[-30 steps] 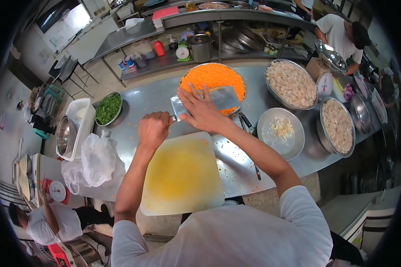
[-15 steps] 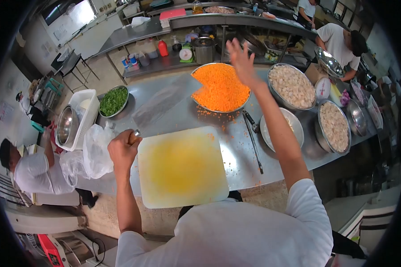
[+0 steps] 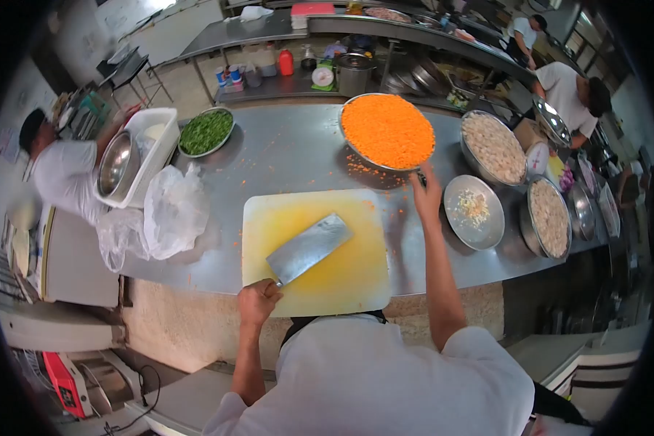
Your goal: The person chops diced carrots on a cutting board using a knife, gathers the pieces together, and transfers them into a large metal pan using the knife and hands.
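My left hand is closed around the handle of a cleaver. Its broad blade lies flat on or just over the yellow-stained white cutting board. At the near edge of the bowl of chopped orange carrot, my right hand appears closed on a black-handled tool. Only a small dark part of that tool shows at the fingers; the rest is hidden. Right of my forearm sits a metal bowl with a few pale and yellow bits in it.
Bowls of pale chopped pieces stand at the right. A bowl of chopped greens, a white basket and a clear plastic bag are at the left. Co-workers stand on both sides.
The cleaver has come down from a blurred swing over the table onto the board area. My right hand has dropped from above the carrot bowl to its near edge. The view has shifted.
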{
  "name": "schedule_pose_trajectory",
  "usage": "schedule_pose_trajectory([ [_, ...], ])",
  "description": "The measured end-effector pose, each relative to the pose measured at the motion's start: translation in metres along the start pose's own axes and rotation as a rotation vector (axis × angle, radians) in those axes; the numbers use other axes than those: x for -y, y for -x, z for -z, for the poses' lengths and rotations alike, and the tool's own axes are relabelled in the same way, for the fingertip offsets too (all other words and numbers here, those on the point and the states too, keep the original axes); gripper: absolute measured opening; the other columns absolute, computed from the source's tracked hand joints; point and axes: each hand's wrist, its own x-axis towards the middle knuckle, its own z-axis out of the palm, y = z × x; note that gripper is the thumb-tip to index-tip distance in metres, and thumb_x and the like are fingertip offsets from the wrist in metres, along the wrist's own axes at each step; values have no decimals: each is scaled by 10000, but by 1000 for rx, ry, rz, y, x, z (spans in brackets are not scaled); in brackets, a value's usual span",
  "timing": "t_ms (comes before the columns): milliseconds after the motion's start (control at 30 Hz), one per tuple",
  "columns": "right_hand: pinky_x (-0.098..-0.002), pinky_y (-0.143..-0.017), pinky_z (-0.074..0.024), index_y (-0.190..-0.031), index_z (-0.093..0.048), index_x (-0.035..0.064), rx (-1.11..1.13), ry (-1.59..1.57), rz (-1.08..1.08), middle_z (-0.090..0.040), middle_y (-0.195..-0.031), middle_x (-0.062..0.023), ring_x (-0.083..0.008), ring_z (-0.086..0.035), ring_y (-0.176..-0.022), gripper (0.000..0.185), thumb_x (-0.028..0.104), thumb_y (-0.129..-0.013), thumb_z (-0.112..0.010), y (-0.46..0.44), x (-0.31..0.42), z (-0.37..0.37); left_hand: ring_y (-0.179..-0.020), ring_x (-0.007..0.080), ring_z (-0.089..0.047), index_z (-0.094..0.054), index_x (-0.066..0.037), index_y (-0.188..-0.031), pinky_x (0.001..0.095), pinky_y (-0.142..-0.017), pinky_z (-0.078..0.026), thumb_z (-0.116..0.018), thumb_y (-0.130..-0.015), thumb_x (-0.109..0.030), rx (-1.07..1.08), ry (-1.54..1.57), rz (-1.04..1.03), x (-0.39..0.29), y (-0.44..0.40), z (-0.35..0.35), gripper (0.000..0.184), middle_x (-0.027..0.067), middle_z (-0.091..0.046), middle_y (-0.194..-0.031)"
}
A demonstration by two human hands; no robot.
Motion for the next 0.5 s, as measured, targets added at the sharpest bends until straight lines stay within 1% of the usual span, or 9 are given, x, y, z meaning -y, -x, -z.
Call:
schedule_pose_trajectory([
  [67,-369,-1064,-341,-1263,-550,-8,-28,-72,-140,-536,-1326,-191,-306,-476,-1269,418,108,-866,-610,54,-20,-8,-719,315,-649,-678,-75,-832,391,-632,-520,-811,-608,-170,78,119,61,4,11,-2,277,112,-671,-775],
  [133,-350,-1053,-346,-1258,-557,-10,-43,-111,-199,-554,-1306,-185,-286,-492,-1254,418,57,-848,-606,97,-33,-12,-726,311,-651,-683,-75,-836,389,-637,-518,-809,-615,-160,89,95,69,7,10,-3,268,113,-675,-782],
  [200,-328,-1026,-371,-1259,-562,3,-22,-117,-341,-576,-1280,-171,-260,-511,-1232,425,27,-836,-595,119,-18,-8,-733,307,-653,-689,-74,-840,387,-642,-516,-807,-621,-150,102,70,72,11,2,-1,260,113,-678,-789],
  [233,-328,-1026,-371,-1259,-562,3,-8,-121,-331,-576,-1280,-171,-260,-511,-1232,425,27,-836,-595,123,-11,-5,-741,307,-654,-694,-69,-846,383,-646,-515,-800,-640,-149,140,53,29,14,-5,1,246,116,-679,-793],
  [267,-322,-1007,-387,-1258,-565,8,-7,-144,-462,-583,-1271,-161,-245,-517,-1224,423,20,-836,-589,125,-4,-2,-748,306,-655,-699,-63,-852,380,-650,-514,-794,-658,-149,176,34,-15,18,-11,2,232,120,-681,-798],
  [300,-316,-989,-404,-1257,-568,13,-5,-168,-593,-590,-1261,-152,-230,-523,-1216,421,12,-836,-583,127,1,-2,-748,306,-655,-699,-63,-852,380,-650,-514,-794,-658,-149,164,32,-4,23,-16,1,232,120,-681,-798],
  [333,-318,-961,-430,-1264,-568,26,-69,-191,-464,-592,-1253,-149,-225,-531,-1203,416,8,-848,-572,131,-3,-5,-751,309,-655,-699,-50,-852,380,-653,-514,-784,-679,-145,68,133,-26,28,-22,-4,216,130,-680,-796],
  [400,-326,-959,-433,-1268,-567,31,-101,-221,-427,-589,-1254,-156,-232,-535,-1196,411,5,-858,-565,134,4,-7,-776,325,-655,-690,-10,-862,382,-684,-518,-751,-729,-125,-69,253,-87,25,-35,2,186,158,-680,-819],
  [500,-341,-964,-431,-1276,-563,34,-160,-273,-399,-584,-1252,-170,-255,-543,-1183,399,-9,-879,-548,142,17,-7,-798,327,-658,-685,0,-875,375,-709,-521,-727,-752,-95,-138,321,-122,19,-56,7,161,165,-683,-860],
])
